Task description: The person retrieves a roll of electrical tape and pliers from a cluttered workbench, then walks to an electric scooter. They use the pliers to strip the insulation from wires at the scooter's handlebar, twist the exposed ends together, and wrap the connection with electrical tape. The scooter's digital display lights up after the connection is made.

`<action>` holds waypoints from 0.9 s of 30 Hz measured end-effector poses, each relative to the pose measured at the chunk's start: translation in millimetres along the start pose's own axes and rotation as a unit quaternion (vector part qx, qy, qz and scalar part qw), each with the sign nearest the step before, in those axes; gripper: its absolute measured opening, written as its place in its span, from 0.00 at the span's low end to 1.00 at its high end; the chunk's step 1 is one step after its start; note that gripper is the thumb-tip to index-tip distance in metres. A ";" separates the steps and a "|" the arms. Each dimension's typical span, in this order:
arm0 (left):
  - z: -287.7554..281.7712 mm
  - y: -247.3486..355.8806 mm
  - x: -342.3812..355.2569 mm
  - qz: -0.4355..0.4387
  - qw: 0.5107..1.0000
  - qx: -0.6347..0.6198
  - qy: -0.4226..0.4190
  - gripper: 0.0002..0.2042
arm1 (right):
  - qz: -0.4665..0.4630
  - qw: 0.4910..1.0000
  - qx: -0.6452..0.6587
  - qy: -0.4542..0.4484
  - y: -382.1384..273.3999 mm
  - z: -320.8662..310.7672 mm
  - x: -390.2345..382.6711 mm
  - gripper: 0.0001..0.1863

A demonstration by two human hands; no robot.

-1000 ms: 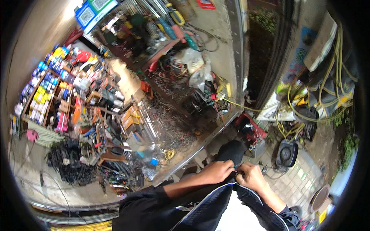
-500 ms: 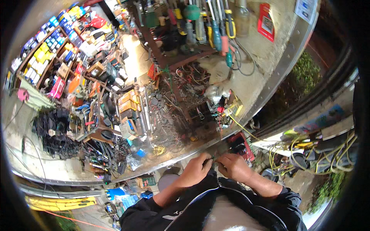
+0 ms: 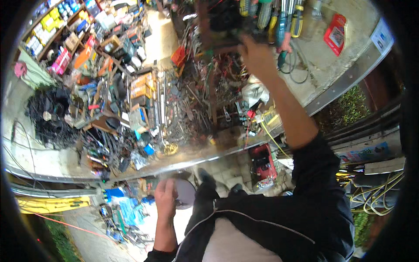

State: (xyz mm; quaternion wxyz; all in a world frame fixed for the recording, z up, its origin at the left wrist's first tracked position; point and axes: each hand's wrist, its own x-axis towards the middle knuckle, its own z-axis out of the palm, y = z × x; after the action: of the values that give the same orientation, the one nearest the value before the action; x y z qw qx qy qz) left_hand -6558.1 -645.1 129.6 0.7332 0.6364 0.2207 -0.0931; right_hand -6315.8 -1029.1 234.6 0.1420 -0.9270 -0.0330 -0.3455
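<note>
My right hand [image 3: 257,56] is stretched far over the cluttered workbench, beside the hanging hand tools. Its fingers are smeared by motion and partly lost against a dark patch, so what they touch is hidden. Nearest to it are yellow-and-black pliers [image 3: 297,22] and a screwdriver with a teal handle [image 3: 280,35]. Down at the lower left, my left hand [image 3: 166,192] is held in front of my body with its fingers curled closed. Whatever it grips, if anything, is too small and blurred to name. A round grey stool seat [image 3: 185,194] shows just beside it.
The bench's metal front edge [image 3: 183,165] runs across the view. A tangle of black cable [image 3: 48,115] lies on the left, near shelves of small boxes [image 3: 48,26]. On the floor stands a red open toolbox [image 3: 262,163]. Coiled yellow hoses [image 3: 384,192] hang at the right.
My hands, together at the chest before, have parted. The right one has swung up and forward to the hanging tools; the left has dropped to the lower left. The view has shifted too.
</note>
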 end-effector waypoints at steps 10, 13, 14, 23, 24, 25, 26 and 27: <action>-44.8 -70.3 106.7 -0.145 0.988 -0.029 -0.043 0.13 | 0.035 0.996 -0.058 -0.059 16.3 21.9 35.8 0.16; -57.2 -83.9 141.6 -0.235 0.960 -0.137 -0.064 0.19 | 0.316 0.930 0.182 -0.050 -34.0 -0.9 -17.9 0.19; -59.4 -85.6 151.8 -0.278 0.940 -0.187 -0.063 0.20 | 0.398 0.892 0.214 -0.017 -54.1 3.8 -39.7 0.18; -35.9 -100.5 192.3 -0.319 0.897 -0.304 -0.032 0.18 | 0.054 0.788 0.272 -0.550 -240.2 173.5 -239.4 0.17; -41.6 -102.9 196.5 -0.283 0.921 -0.268 0.002 0.19 | 0.046 0.780 0.276 -0.560 -245.3 183.2 -242.0 0.17; -50.0 -104.4 199.8 -0.280 0.922 -0.265 0.030 0.15 | 0.031 0.771 0.298 -0.562 -246.8 189.5 -240.2 0.20; -60.3 -105.8 206.6 -0.291 0.917 -0.269 0.055 0.16 | 0.045 0.759 0.315 -0.568 -244.6 193.1 -236.2 0.21; -71.2 -106.0 208.4 -0.265 0.917 -0.291 0.063 0.15 | 0.065 0.751 0.328 -0.570 -239.6 197.2 -230.2 0.22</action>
State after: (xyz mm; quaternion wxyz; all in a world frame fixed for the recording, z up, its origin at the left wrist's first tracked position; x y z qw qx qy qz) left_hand -6432.4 -563.9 -63.7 0.8189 0.3182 0.4444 -0.1754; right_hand -6404.2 -734.8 0.4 0.4146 -0.8482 -0.1585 0.2890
